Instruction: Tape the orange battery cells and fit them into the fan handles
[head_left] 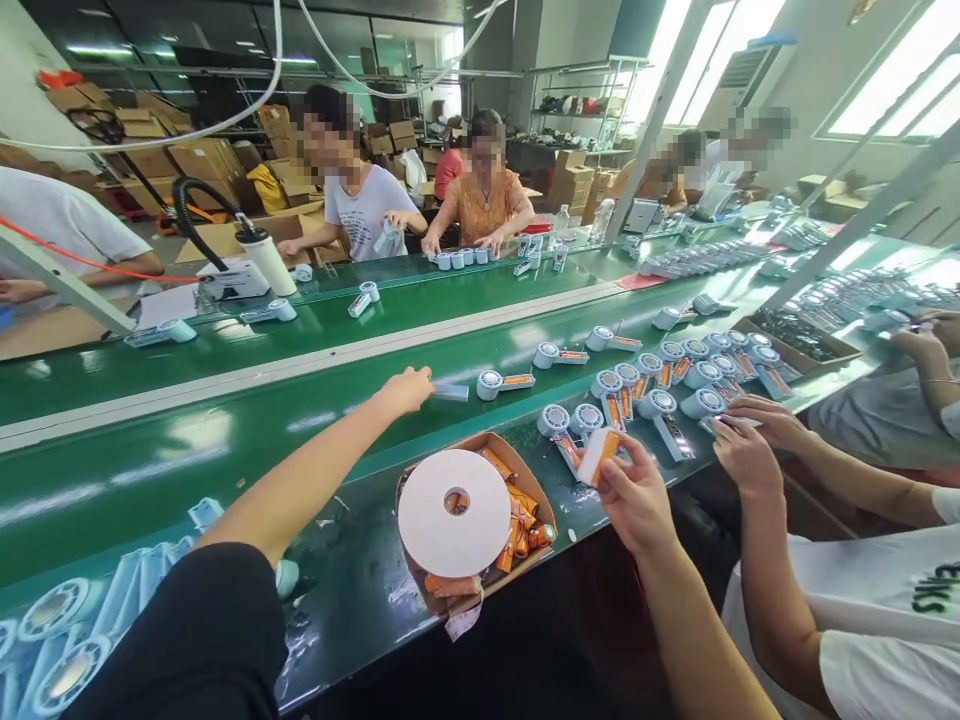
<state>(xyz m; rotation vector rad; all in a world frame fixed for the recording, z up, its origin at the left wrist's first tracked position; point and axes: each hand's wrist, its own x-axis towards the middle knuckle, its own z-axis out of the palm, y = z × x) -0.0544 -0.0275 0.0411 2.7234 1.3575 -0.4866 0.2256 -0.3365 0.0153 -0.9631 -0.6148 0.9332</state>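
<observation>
My left hand (405, 391) reaches over the green belt with its fingers pinched together. From the fingertips sticks out a flat, pale blue plastic piece (451, 393), slightly blurred. My right hand (637, 490), near the bench edge, is closed on an orange battery (596, 457) with a white strip along its side. Just beyond it lie light-blue handheld fans (555, 420), several with orange batteries in their handles. Between my arms, a cardboard box (551, 500) holds orange batteries (517, 520) under a large white tape roll (427, 510).
At right, a co-worker's hands (750, 440) work on a fan part. More fans (504, 382) lie along the belt (337, 400), and others are piled at lower left (67, 620). Across the belt sit other people (480, 200). A tray of dark parts (799, 335) stands at right.
</observation>
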